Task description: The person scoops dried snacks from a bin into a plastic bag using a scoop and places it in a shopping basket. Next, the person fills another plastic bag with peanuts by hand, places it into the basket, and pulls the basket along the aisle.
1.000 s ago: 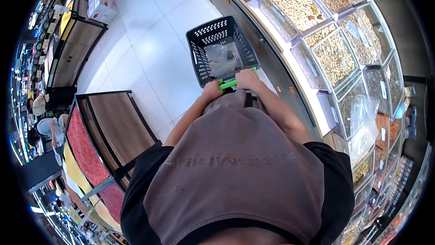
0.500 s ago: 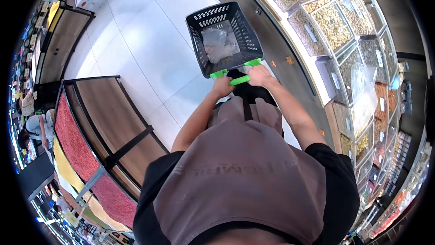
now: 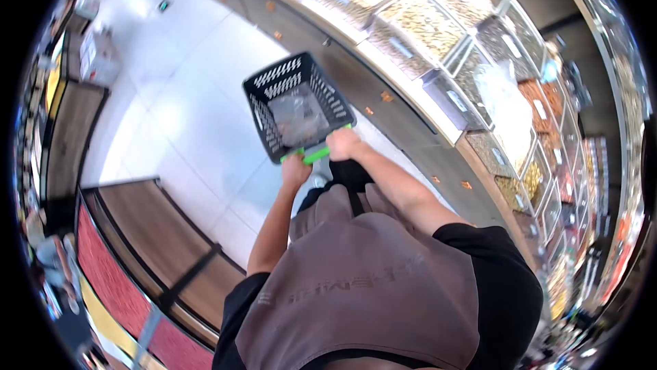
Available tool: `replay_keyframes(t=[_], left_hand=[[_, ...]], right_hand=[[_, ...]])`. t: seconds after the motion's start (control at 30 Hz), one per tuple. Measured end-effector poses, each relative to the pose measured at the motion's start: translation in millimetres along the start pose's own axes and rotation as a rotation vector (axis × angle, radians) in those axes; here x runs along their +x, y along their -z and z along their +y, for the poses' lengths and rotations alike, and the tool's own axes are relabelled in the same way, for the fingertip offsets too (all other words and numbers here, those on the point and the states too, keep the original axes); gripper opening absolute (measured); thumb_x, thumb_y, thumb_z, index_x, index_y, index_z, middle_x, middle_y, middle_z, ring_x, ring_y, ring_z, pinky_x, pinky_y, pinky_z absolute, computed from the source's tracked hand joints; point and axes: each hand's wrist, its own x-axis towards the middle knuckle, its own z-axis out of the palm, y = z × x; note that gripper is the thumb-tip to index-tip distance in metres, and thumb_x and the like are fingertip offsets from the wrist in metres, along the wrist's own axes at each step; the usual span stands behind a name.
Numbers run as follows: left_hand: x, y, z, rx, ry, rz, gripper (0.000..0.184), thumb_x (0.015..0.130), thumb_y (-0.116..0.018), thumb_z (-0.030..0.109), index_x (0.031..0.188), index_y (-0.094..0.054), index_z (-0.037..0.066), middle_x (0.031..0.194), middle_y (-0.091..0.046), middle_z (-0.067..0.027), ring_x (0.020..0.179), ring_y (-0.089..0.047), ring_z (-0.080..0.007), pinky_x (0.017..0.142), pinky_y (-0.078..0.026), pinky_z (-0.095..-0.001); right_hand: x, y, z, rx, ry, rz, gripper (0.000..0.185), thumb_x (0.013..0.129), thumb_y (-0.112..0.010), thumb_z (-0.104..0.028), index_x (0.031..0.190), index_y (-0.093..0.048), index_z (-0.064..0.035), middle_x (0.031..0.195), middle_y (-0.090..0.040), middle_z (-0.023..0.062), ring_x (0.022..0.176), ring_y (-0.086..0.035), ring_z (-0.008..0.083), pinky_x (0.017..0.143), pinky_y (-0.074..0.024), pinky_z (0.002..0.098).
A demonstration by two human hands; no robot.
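In front of my body is a black shopping basket (image 3: 263, 120) with slotted walls and a green handle (image 3: 316, 156). My left hand (image 3: 295, 170) is closed around the left part of the handle. Closer to the right end, my right hand (image 3: 343, 143) grips the same handle. At the bottom of the basket lies a clear plastic bag (image 3: 299, 117); what it contains, if anything, is too blurred to make out.
Along the right runs a counter of clear bins with nuts (image 3: 424, 24) and a plastic bag (image 3: 505, 96) on top. At lower left stands a wooden display (image 3: 154, 223) with red goods (image 3: 113, 260). A white carton (image 3: 99, 58) sits further off, and a person (image 3: 58, 260) is at far left.
The basket and both hands have shifted left and lower in view, still together. My view has turned, so the counter and the display appear at a different angle.
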Motion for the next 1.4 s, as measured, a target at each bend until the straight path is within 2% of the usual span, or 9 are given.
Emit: replay_keyframes(t=[0.17,0.33,0.43,0.57,0.7,0.87,1.03,1.13,1.4], left_hand=[[-20.2,-20.7,-9.3,0.041,-0.162,-0.060,0.025,0.075,-0.062,0.028,0.075,-0.067,0.004,0.082,-0.066,-0.0219,0.082,-0.064,-0.0398,0.075,-0.051,-0.0496],[-26.6,-59.4,-16.2,0.037,-0.328,0.042,0.020,0.069,-0.069,0.024,0.073,-0.068,0.005,0.078,-0.066,-0.0215,0.076,-0.064,-0.0400,0.070,-0.052,-0.0482],[-35.7,-42.2,13.4,-0.039,-0.155,-0.098,0.021,0.068,-0.072,0.021,0.070,-0.067,0.001,0.072,-0.064,-0.0226,0.071,-0.063,-0.0419,0.069,-0.051,-0.0480],[-24.1,-37.3,12.8,-0.033,-0.191,-0.178,0.020,0.070,-0.072,0.018,0.072,-0.065,0.000,0.071,-0.063,-0.0235,0.073,-0.063,-0.0430,0.068,-0.051,-0.0489],[-17.4,-40.8,17.9,0.002,-0.200,-0.183,0.028,0.072,-0.072,0.026,0.071,-0.063,-0.001,0.071,-0.063,-0.0251,0.072,-0.063,-0.0442,0.066,-0.050,-0.0506],[-19.7,-48.7,40.1,-0.126,0.006,-0.094,0.024,0.071,-0.069,0.022,0.072,-0.065,-0.002,0.072,-0.063,-0.0256,0.070,-0.063,-0.0443,0.064,-0.051,-0.0495],[-24.4,-70.5,83.6,-0.068,0.359,0.034,0.024,0.070,-0.067,0.022,0.082,-0.069,0.001,0.080,-0.066,-0.0246,0.075,-0.066,-0.0414,0.069,-0.053,-0.0475],[-21.6,-62.0,127.5,-0.019,0.395,0.086,0.028,0.072,-0.067,0.026,0.087,-0.070,0.003,0.082,-0.067,-0.0232,0.077,-0.067,-0.0398,0.072,-0.054,-0.0478],[-32.2,-84.1,148.9,0.048,0.500,0.003,0.031,0.074,-0.070,0.036,0.089,-0.074,0.009,0.087,-0.070,-0.0191,0.083,-0.068,-0.0358,0.078,-0.054,-0.0459]], right_hand=[[-31.2,-14.4,-1.4,0.049,-0.016,-0.011,0.024,0.067,-0.064,-0.024,0.078,-0.074,-0.0055,0.081,-0.070,0.0192,0.080,-0.070,0.0339,0.073,-0.0551,0.0433],[-59.7,-22.3,7.8,0.061,-0.027,-0.028,0.022,0.063,-0.067,-0.021,0.078,-0.073,-0.0066,0.079,-0.071,0.0156,0.079,-0.070,0.0319,0.073,-0.0557,0.0422],[-65.1,-31.8,12.2,0.104,-0.033,0.042,0.018,0.065,-0.066,-0.020,0.077,-0.073,-0.0086,0.078,-0.071,0.0136,0.076,-0.070,0.0312,0.070,-0.0555,0.0420],[-62.6,-23.4,23.4,0.081,0.036,0.098,0.016,0.067,-0.065,-0.018,0.078,-0.072,-0.0089,0.082,-0.071,0.0123,0.078,-0.069,0.0297,0.071,-0.0552,0.0396],[-54.5,-12.0,41.6,0.115,0.115,0.046,0.017,0.066,-0.065,-0.018,0.077,-0.071,-0.0073,0.075,-0.069,0.0143,0.079,-0.069,0.0299,0.072,-0.0543,0.0411],[-32.1,12.9,67.9,0.079,0.254,-0.149,0.023,0.066,-0.067,-0.022,0.082,-0.074,-0.0065,0.083,-0.071,0.0161,0.084,-0.070,0.0306,0.074,-0.0549,0.0405],[-24.5,21.3,87.1,0.032,0.372,-0.234,0.031,0.066,-0.066,-0.025,0.087,-0.075,-0.0046,0.089,-0.071,0.0179,0.088,-0.070,0.0310,0.076,-0.0548,0.0425],[-17.5,22.6,96.0,-0.036,0.434,-0.286,0.032,0.066,-0.065,-0.025,0.088,-0.075,-0.0047,0.091,-0.072,0.0179,0.087,-0.070,0.0318,0.076,-0.0552,0.0421],[-40.5,7.1,110.7,-0.027,0.486,-0.257,0.029,0.065,-0.064,-0.025,0.084,-0.074,-0.0046,0.089,-0.071,0.0194,0.085,-0.070,0.0334,0.076,-0.0555,0.0433]])
